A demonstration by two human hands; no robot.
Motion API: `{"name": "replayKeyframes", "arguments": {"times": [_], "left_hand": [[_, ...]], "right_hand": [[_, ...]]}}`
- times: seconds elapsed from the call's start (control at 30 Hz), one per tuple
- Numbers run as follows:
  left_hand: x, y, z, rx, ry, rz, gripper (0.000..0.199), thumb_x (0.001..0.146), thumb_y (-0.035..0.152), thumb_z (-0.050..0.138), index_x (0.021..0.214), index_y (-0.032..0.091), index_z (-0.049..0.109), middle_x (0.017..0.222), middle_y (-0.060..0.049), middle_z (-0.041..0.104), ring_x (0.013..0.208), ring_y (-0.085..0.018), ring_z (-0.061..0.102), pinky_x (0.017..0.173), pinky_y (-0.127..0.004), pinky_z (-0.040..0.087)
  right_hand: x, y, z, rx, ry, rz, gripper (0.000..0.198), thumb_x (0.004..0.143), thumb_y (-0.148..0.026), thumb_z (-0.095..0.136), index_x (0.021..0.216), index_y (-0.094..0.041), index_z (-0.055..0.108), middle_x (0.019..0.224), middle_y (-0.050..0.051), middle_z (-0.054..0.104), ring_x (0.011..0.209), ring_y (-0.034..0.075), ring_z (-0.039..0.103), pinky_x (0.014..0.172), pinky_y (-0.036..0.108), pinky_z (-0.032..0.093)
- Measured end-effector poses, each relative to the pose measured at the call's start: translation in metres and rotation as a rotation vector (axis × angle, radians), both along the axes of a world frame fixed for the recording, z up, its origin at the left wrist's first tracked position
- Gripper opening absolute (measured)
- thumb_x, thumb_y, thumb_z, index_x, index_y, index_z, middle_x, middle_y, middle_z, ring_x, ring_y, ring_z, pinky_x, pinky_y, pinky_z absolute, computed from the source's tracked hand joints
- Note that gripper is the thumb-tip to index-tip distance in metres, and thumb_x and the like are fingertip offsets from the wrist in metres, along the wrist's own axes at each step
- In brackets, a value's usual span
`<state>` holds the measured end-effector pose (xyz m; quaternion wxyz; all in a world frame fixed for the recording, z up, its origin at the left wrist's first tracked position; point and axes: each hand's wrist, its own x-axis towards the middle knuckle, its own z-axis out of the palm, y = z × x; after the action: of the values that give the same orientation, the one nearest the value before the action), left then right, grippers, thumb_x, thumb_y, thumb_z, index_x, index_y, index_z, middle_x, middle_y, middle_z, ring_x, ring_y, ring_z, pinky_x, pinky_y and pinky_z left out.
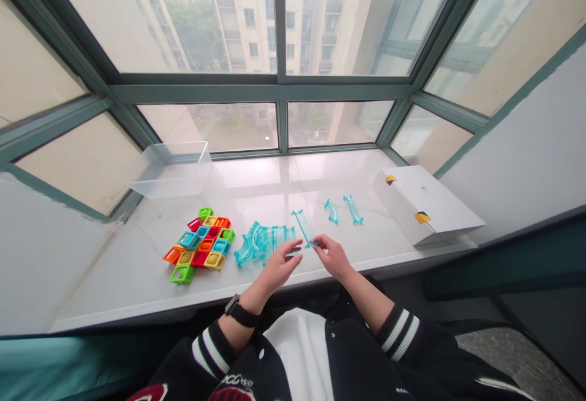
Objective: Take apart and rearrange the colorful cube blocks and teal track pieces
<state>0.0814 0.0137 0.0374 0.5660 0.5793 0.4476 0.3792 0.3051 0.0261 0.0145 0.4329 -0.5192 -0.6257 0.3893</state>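
Pinching teal pc (303,228), R hand (334,257)

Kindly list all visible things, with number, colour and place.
window frame: one, green, behind
sill: one, white, centre
blocks: many, multicoloured, left
piled pieces: several, turquoise, beside blocks
held piece: one, turquoise, centre
loose pieces: two, turquoise, centre right
tub: one, clear, back left
box: one, white, right
buildings: count unclear, beige, outside
foliage: one patch, green, outside
watch: one, black, lower centre
jacket: one, mostly black, bottom
shirt: one, white, inside jacket
left hand: one, bare, beside held piece
right hand: one, bare, fingers at held piece's end
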Motion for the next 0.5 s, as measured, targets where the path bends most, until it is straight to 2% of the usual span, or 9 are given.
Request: {"name": "replayKeyframes", "arguments": {"times": [0.17,0.27,0.37,0.43,0.5], "left_hand": [[0.043,0.025,-0.019,-0.019,0.04,-0.034,0.064,0.086,0.043,0.079,0.144,0.021,0.063,0.156,-0.019,0.053,0.128,-0.034,0.065,0.105,-0.047,0.056],[0.061,0.048,-0.032,-0.164,0.042,0.003,0.075,0.084,0.039,0.08,0.152,0.019,0.055,0.153,-0.021,0.056,0.129,-0.033,0.065,0.11,-0.046,0.051],[0.076,0.07,-0.042,-0.331,0.016,0.04,0.088,0.085,0.036,0.079,0.162,0.015,0.041,0.144,-0.022,0.063,0.132,-0.033,0.062,0.106,-0.043,0.053],[0.084,0.08,-0.046,-0.388,0.003,0.066,0.096,0.083,0.036,0.08,0.165,0.015,0.034,0.148,-0.022,0.06,0.135,-0.033,0.06,0.104,-0.04,0.054],[0.089,0.087,-0.051,-0.413,0.002,0.085,0.101,0.08,0.037,0.081,0.166,0.018,0.031,0.16,-0.021,0.05,0.139,-0.034,0.056,0.102,-0.038,0.054]], "right_hand": [[0.014,0.023,-0.021,0.063,-0.247,-0.087,0.017,0.095,-0.031,0.057,0.105,-0.029,0.071,0.094,0.004,0.077,0.081,0.024,0.069,0.082,0.037,0.053],[0.02,0.05,-0.039,0.049,-0.356,-0.108,0.02,0.094,-0.026,0.055,0.106,-0.028,0.071,0.096,0.003,0.077,0.082,0.024,0.069,0.081,0.035,0.052],[0.021,0.078,-0.053,0.029,-0.407,-0.138,0.022,0.093,-0.02,0.056,0.106,-0.028,0.072,0.096,0.004,0.077,0.083,0.024,0.07,0.081,0.035,0.052],[0.02,0.091,-0.06,0.024,-0.408,-0.15,0.024,0.09,-0.017,0.058,0.105,-0.028,0.073,0.097,0.005,0.077,0.084,0.024,0.07,0.083,0.035,0.053],[0.02,0.095,-0.068,0.034,-0.4,-0.148,0.029,0.087,-0.014,0.059,0.109,-0.027,0.074,0.107,0.007,0.077,0.089,0.024,0.07,0.088,0.037,0.054]]}}
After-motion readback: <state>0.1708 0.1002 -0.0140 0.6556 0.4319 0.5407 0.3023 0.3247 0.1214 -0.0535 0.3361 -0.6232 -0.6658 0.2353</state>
